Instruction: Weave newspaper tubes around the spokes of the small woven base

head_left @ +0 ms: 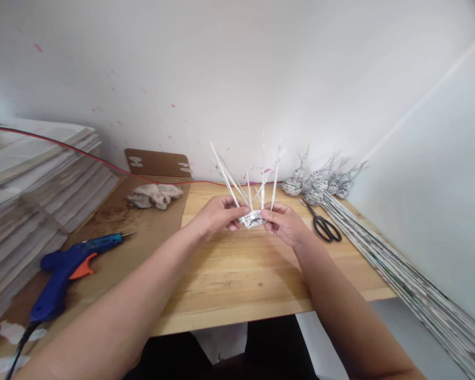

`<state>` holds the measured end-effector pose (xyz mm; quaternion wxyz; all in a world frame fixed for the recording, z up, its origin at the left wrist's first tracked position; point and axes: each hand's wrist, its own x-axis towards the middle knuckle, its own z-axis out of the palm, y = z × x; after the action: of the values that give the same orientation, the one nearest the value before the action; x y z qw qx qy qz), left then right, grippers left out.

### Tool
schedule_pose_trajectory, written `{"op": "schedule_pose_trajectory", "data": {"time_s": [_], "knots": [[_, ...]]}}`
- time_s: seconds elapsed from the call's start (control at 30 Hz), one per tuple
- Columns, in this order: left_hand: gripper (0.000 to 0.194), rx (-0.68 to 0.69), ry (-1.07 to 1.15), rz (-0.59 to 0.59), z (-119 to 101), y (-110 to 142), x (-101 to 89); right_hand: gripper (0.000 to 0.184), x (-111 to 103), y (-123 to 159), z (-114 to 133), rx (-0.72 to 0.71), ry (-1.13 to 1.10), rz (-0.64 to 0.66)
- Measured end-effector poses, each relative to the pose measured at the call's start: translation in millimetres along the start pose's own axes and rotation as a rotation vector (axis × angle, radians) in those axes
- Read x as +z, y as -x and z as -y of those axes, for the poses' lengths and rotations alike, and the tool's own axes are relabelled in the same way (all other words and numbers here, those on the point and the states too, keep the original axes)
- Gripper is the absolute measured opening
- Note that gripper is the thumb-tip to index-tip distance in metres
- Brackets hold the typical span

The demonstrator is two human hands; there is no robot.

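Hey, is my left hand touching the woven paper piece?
Touching: the head view shows your left hand pinching the woven paper piece at its edge.

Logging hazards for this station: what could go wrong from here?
1. The thin paper sticks rising from the small paper piece might bend if the left hand or right hand shifts.
2. The glue gun lies near the left forearm; contact could burn if it's hot, which I can't tell.
3. The paper rods overhang the table; the right arm might snag them.
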<state>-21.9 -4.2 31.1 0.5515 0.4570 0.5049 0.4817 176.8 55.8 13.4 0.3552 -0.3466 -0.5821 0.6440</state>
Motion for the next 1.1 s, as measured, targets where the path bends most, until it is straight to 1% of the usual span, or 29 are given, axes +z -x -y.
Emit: {"op": "schedule_pose_trajectory", "data": {"time_s": [0.07,0.13,0.37,0.43,0.6,0.7,0.8,0.87,0.93,1.0,1.03,1.07,1.1], "knots": [[0.026,-0.035,-0.027,0.027,-0.1,-0.3,0.7,0.034,1.1,0.7,1.0,-0.007,0.01,0.0],[0.027,-0.063,-0.04,0.03,0.2,-0.7,0.5,0.035,1.6,1.0,1.3,-0.005,0.029,0.003],[0.031,-0.085,0.102,0.026,2.5,-2.9,-1.0,0.034,1.5,0.9,0.1,-0.021,0.079,0.025],[0.029,-0.078,0.101,0.023,3.5,-3.5,-0.5,0.033,1.9,1.3,0.6,-0.017,0.075,0.026],[0.032,-0.025,0.044,0.086,6.6,-4.2,-2.1,0.033,3.5,2.2,1.4,0.002,0.088,0.024],[0.033,-0.01,0.035,0.1,8.6,-5.6,-4.6,0.034,3.6,1.2,-0.5,0.008,0.101,0.011],[0.025,0.003,0.045,0.103,9.5,-6.5,-5.6,0.037,1.9,-0.5,-3.2,0.006,0.137,0.009],[0.017,0.02,0.031,0.108,9.8,-5.9,-4.7,0.037,0.1,-1.0,-3.7,-0.003,0.215,0.025],[0.011,0.044,0.014,0.105,10.9,-6.0,-3.4,0.038,-0.8,-1.1,-2.3,-0.047,0.285,0.009],[0.013,0.034,0.02,0.058,13.2,-8.8,-3.0,0.049,1.5,0.3,1.5,-0.061,0.31,-0.064],[0.013,0.042,0.018,0.047,14.8,-11.1,-3.2,0.052,5.0,2.3,4.6,-0.075,0.333,-0.161],[0.014,0.04,-0.001,0.041,16.4,-13.8,-3.7,0.05,10.5,5.8,8.4,-0.091,0.377,-0.275],[0.015,0.039,-0.012,0.019,17.9,-16.5,-4.3,0.046,18.5,11.0,13.1,-0.166,0.438,-0.482]]}}
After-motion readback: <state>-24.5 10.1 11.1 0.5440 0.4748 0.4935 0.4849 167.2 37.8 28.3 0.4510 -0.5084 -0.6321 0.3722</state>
